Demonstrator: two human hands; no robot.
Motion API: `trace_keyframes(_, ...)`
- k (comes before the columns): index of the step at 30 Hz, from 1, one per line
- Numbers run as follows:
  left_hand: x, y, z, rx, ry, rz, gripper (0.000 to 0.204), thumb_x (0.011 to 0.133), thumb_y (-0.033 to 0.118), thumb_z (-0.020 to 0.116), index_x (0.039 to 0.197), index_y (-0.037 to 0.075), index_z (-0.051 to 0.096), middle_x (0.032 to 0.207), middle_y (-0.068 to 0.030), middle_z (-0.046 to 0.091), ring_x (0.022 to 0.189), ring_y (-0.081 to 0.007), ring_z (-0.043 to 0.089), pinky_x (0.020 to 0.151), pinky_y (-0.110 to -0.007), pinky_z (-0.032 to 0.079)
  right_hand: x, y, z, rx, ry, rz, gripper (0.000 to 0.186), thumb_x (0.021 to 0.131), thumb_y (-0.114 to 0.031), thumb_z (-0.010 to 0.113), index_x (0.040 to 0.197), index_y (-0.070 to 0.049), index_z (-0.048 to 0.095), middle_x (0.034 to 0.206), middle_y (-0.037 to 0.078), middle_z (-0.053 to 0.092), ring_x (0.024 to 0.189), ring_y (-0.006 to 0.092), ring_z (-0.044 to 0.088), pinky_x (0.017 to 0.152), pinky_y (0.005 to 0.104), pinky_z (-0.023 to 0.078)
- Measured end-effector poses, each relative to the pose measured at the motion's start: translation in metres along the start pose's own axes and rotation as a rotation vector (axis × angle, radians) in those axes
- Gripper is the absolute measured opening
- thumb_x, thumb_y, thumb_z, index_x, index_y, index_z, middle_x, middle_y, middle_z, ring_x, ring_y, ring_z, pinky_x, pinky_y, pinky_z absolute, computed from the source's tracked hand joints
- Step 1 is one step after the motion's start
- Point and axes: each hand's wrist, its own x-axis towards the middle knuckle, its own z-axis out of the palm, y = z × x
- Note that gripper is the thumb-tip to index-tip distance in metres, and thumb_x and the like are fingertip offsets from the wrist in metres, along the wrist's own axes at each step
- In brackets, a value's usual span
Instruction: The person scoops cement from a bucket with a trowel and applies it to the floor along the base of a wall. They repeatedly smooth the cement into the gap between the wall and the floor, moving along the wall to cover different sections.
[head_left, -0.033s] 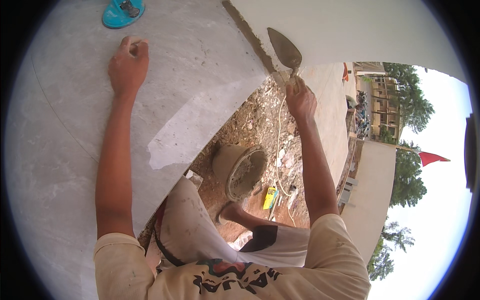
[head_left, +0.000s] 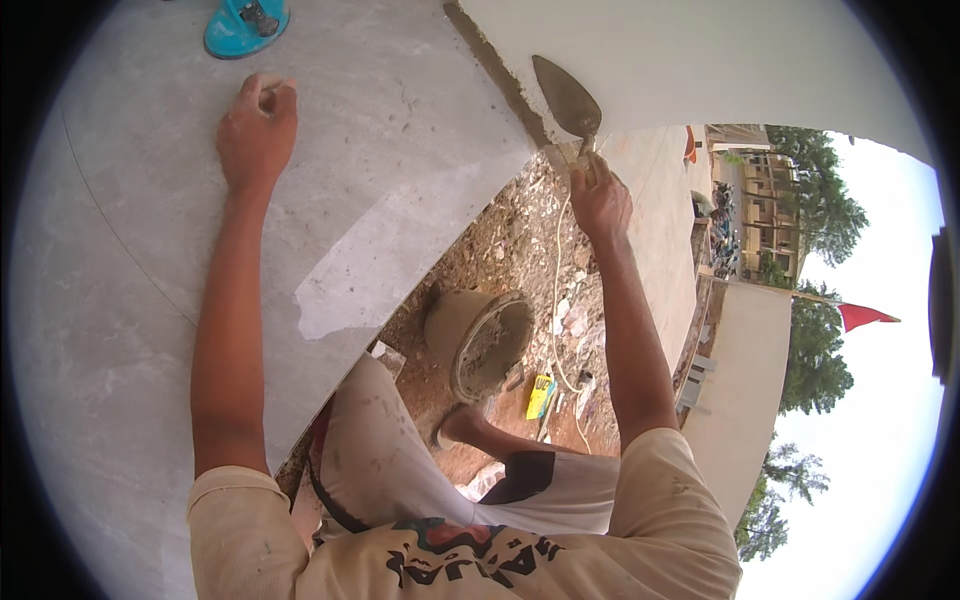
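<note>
right hand (head_left: 600, 205): fingers wrapped round the handle end of a pointed trowel (head_left: 568, 97), grip closed, handle mostly hidden by my fingers. metal blade sticks out past my knuckles, tip toward upper left, in front of the big off-white panel (head_left: 690, 60). blade is just right of the wet-looking mortar strip (head_left: 497, 72); can't tell from this angle if it touches the panel.

left hand (head_left: 258, 125): fingers curled in, thumb up against them, small dark gap in the middle, pale dust on the fingertips. can't tell if something's pinched in there. it's over the large grey slab (head_left: 150, 190); can't confirm contact. blue suction cup (head_left: 246, 28) is near it, just past the fingers, cut by the top edge.

mortar strip runs down the joint between slab and panel, ending near the slab corner by my right hand. slab has a paler patch (head_left: 345, 270) toward its near edge.

below the slab edge: bucket (head_left: 480, 340) with grey mix in it, on rubble ground (head_left: 520, 230). pale cable (head_left: 556, 270) runs past it, yellow packet (head_left: 541, 396) near my bare foot (head_left: 462, 425). red flag (head_left: 867, 317) and trees (head_left: 815, 185) off to the right.
</note>
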Motion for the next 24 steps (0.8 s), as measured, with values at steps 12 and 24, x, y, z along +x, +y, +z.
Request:
trace_keyframes(12,-0.002,0.013,-0.006,-0.074,-0.020,-0.091,0.025,0.095,0.031,0.061,0.109,0.013,0.069,0.100,-0.0074,0.074,0.094,-0.0247,0.071,0.085,-0.040,0.055,-0.003,0.011,0.011,-0.122,-0.154,0.045,0.051,0.095,-0.045,0.055,0.138,-0.017,0.058,0.109,0.024,0.070,0.102,0.0413,0.067,0.089,0.0524,0.051)
trace_keyframes(24,-0.002,0.013,-0.003,-0.053,-0.026,-0.043,0.024,0.095,0.031,0.059,0.110,0.014,0.069,0.100,-0.0064,0.073,0.094,-0.0228,0.070,0.083,-0.040,0.054,-0.021,0.011,-0.002,-0.088,-0.171,0.121,0.052,0.094,-0.045,0.058,0.137,-0.016,0.058,0.122,0.022,0.066,0.112,0.0410,0.064,0.096,0.0520,0.049)
